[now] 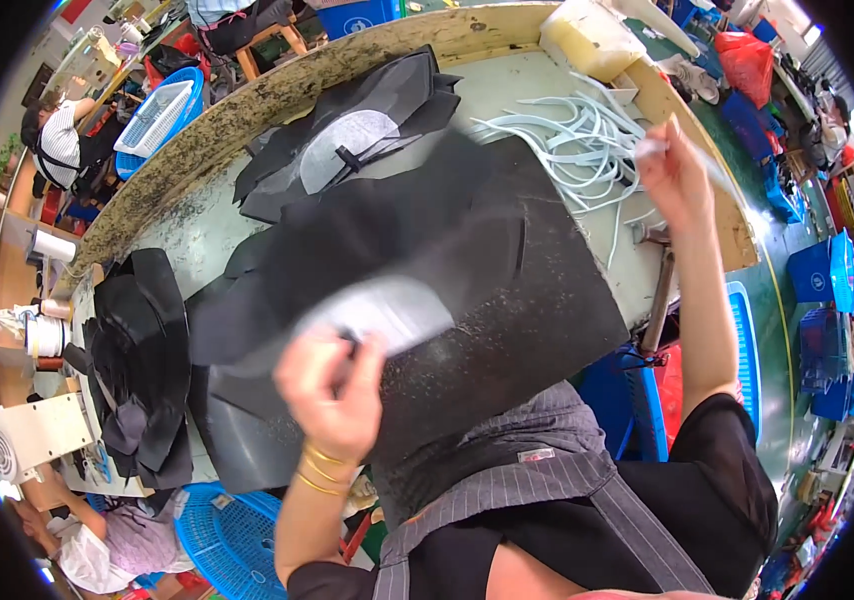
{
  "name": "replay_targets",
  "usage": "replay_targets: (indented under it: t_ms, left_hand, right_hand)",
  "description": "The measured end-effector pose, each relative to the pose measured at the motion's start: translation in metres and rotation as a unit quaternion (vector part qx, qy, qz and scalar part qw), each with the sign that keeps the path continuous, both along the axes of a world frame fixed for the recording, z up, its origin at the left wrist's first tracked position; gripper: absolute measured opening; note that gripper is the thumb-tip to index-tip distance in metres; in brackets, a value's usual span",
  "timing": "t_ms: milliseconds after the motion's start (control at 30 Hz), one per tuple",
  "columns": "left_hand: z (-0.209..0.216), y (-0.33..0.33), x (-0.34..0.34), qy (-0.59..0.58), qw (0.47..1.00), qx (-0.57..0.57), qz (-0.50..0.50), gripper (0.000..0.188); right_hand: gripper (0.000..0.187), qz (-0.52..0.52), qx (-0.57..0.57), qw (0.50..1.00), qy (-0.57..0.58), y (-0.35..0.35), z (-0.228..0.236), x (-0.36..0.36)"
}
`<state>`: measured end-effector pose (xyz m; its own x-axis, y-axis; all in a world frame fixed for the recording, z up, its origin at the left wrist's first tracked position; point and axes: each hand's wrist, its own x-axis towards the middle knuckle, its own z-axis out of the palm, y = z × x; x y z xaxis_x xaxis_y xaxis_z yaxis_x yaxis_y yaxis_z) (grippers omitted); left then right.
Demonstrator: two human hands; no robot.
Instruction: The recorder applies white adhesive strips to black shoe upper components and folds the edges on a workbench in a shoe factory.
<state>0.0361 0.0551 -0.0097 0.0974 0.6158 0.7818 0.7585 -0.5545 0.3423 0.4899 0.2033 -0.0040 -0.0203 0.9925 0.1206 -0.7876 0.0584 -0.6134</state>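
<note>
My left hand (332,392) is closed on a bundle of black sheet pieces (367,235) with a white half-round patch (387,310). The bundle is blurred and lies over a large dark board (547,300) in front of my body. A small dark item shows between thumb and finger; I cannot tell its kind. My right hand (679,175) is raised above the table's right side, its fingers pinched together. Something pale and blurred is at those fingertips. Right beside this hand lies a tangled heap of pale blue strips (572,140). A hammer (657,290) lies below it.
Another black bundle with a white patch (347,145) lies at the back, near the table's raised rim (172,150). More black pieces (137,360) are stacked at the left. A yellowish block (592,38) stands at the back right corner. Blue baskets (232,540) stand below.
</note>
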Motion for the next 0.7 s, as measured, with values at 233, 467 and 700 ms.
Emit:
replay_targets:
  t_ms: [233,467,700]
  left_hand:
    - [-0.002,-0.082,0.011,-0.018,0.947,-0.316,-0.053,0.012]
    - [0.003,-0.117,0.024,0.114,0.957,-0.263,-0.048,0.052]
    - [-0.035,-0.144,-0.037,0.162,0.959,-0.234,0.001,0.059]
  right_hand:
    - [0.055,0.117,0.013,0.99,0.078,-0.129,0.028,-0.124]
    - [0.025,0.159,0.11,0.864,-0.465,-0.179,0.016,-0.271]
    - [0.009,0.155,0.11,0.785,-0.589,-0.195,-0.005,-0.305]
